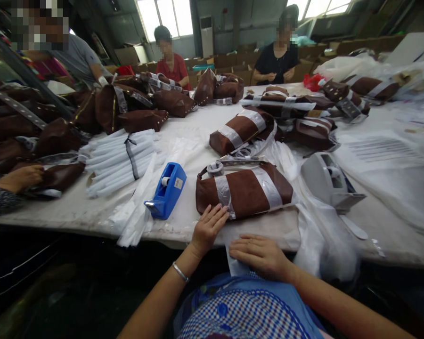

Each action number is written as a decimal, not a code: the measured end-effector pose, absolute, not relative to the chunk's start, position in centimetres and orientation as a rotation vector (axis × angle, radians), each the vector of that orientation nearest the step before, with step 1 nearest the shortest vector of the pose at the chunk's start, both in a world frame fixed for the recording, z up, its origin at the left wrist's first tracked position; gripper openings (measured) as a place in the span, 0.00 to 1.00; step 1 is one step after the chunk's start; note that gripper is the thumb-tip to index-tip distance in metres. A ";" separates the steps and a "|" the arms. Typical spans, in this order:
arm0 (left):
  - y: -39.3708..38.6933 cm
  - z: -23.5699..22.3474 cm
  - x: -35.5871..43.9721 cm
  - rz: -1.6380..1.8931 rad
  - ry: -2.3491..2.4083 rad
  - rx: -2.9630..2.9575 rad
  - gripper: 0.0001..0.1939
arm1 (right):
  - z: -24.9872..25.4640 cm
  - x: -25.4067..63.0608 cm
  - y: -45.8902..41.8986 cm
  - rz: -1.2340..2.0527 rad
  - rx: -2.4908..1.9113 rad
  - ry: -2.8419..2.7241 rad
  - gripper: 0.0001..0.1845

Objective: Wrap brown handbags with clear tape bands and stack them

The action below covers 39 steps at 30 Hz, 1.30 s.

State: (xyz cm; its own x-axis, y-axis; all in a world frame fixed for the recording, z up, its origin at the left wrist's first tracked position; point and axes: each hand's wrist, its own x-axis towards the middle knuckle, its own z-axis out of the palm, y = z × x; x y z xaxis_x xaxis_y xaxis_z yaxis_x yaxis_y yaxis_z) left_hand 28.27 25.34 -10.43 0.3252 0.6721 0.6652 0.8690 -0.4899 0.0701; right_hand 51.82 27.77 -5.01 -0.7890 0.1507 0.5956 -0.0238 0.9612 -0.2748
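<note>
A brown bag (245, 188) with two clear plastic bands around it lies on the white table (183, 221) just in front of me. My left hand (209, 228), a bangle on its wrist, rests flat with fingers apart at the table edge, its fingertips touching the bag's near left corner. My right hand (259, 254) lies flat, fingers stretched out, on a white sheet (235, 266) that hangs over the table edge. A roll of tape (215, 168) sits on top of the bag.
A blue tape dispenser (167, 189) stands left of the bag, a grey one (327, 179) right. A bundle of white rolls (122, 160) and plastic sheets lie about. Several brown bags (242, 129) cover the table. Three people sit opposite; another person's hand (21, 176) is at far left.
</note>
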 end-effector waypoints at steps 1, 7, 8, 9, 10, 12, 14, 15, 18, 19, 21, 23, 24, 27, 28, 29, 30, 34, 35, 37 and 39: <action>25.2 -10.4 28.3 -0.898 -1.381 -2.310 0.22 | -4.3 51.6 28.3 0.382 -0.115 -2.444 0.19; 24.3 -9.8 28.3 -0.816 -1.396 -2.284 0.21 | -1.4 50.6 31.8 0.516 -0.255 -2.359 0.23; 24.3 -9.9 28.4 -0.833 -1.403 -2.276 0.21 | -1.1 50.5 32.4 0.533 -0.297 -2.358 0.23; 24.3 -10.0 28.4 -0.856 -1.408 -2.273 0.21 | -0.9 50.3 32.9 0.551 -0.343 -2.360 0.22; 24.3 -10.1 28.4 -0.880 -1.411 -2.274 0.21 | -0.7 50.1 33.5 0.572 -0.387 -2.366 0.22; 24.3 -10.4 28.4 -0.931 -1.418 -2.273 0.20 | -0.4 49.5 34.5 0.620 -0.458 -2.383 0.22; 24.3 -10.5 28.4 -0.969 -1.425 -2.276 0.18 | -0.3 48.9 35.5 0.667 -0.505 -2.385 0.20; 24.2 -10.5 28.4 -0.983 -1.431 -2.283 0.18 | -0.3 48.5 35.9 0.689 -0.524 -2.382 0.19; 24.1 -10.1 28.3 -1.015 -1.452 -2.312 0.18 | -0.6 47.5 37.4 0.696 -0.584 -2.368 0.15; 24.0 -10.0 28.4 -1.024 -1.459 -2.315 0.18 | -0.8 47.2 37.9 0.668 -0.599 -2.376 0.14; 24.0 -9.6 28.5 -1.043 -1.472 -2.304 0.16 | -1.1 46.6 38.8 0.584 -0.610 -2.409 0.12; 24.0 -9.3 28.7 -1.068 -1.491 -2.286 0.14 | -1.4 46.0 39.6 0.489 -0.591 -2.445 0.11; 24.1 -9.3 28.8 -1.081 -1.504 -2.281 0.12 | -1.5 45.7 39.9 0.445 -0.570 -2.462 0.10; 24.4 -9.1 29.1 -1.112 -1.544 -2.255 0.10 | -1.9 44.9 40.6 0.331 -0.497 -2.507 0.08; 24.5 -9.1 29.1 -1.120 -1.555 -2.241 0.10 | -2.1 44.7 40.7 0.301 -0.495 -2.507 0.07; 24.5 -9.1 29.2 -1.123 -1.560 -2.227 0.12 | -2.2 44.5 40.8 0.279 -0.515 -2.498 0.07; 24.6 -9.0 29.2 -1.119 -1.562 -2.215 0.14 | -2.4 44.4 40.9 0.265 -0.552 -2.481 0.07; 24.8 -8.5 29.3 -1.033 -1.542 -2.187 0.22 | -3.0 44.2 41.2 0.282 -0.722 -2.444 0.09; 24.8 -8.3 29.4 -1.001 -1.550 -2.180 0.23 | -3.0 44.2 41.4 0.291 -0.749 -2.440 0.10; 24.9 -8.0 29.5 -0.941 -1.589 -2.172 0.24 | -3.2 44.0 41.7 0.305 -0.793 -2.418 0.10; 25.1 -7.6 29.8 -0.907 -1.656 -2.160 0.24 | -3.3 43.7 42.0 0.327 -0.832 -2.383 0.13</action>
